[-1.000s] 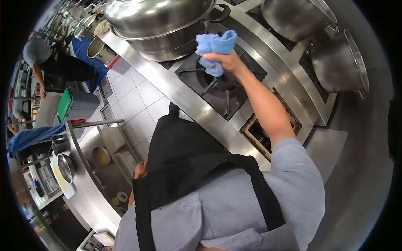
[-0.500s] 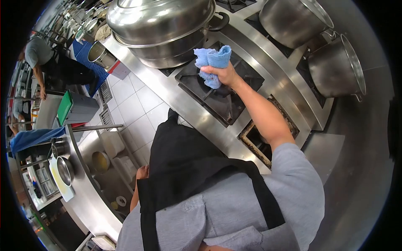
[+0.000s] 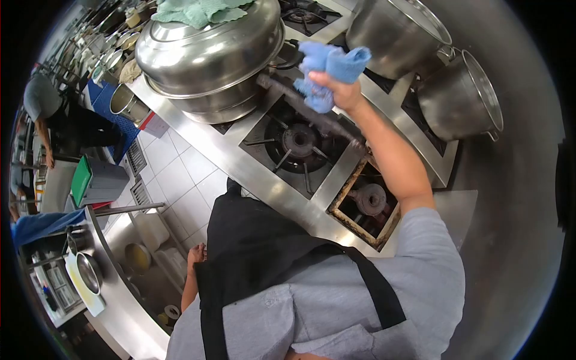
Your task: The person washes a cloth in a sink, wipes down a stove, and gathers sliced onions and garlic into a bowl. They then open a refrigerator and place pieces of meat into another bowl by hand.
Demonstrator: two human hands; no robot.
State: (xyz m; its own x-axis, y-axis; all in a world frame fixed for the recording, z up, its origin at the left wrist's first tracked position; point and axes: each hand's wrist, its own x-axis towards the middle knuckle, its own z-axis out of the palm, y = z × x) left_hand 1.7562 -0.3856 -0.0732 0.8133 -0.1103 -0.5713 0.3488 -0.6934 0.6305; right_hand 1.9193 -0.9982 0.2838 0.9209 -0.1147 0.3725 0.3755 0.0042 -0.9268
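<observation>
My right hand (image 3: 339, 90) is closed around a bunched blue cloth (image 3: 327, 67), raised over the stove. Just below it, a dark burner grate (image 3: 306, 111) stands tilted up, seen almost edge-on and slightly blurred. The cloth seems to be wrapped at the grate's upper side, though the contact point is hidden. Beneath the grate, a round gas burner (image 3: 298, 141) with metal prongs lies exposed. My left hand (image 3: 197, 255) hangs low beside my black apron (image 3: 246, 252), its fingers loosely curled and partly hidden, with nothing visible in them.
A large lidded steel pot (image 3: 204, 60) with a green cloth (image 3: 198, 11) on top stands left of the burner. Two tall steel pots (image 3: 459, 99) stand at the right. An uncovered burner opening (image 3: 367, 201) lies nearer me. A co-worker (image 3: 60, 114) stands at far left.
The grate, flat on the burner before, is now lifted and tilted, exposing the burner. My right hand has risen with the cloth. The view has shifted, bringing the green cloth into sight.
</observation>
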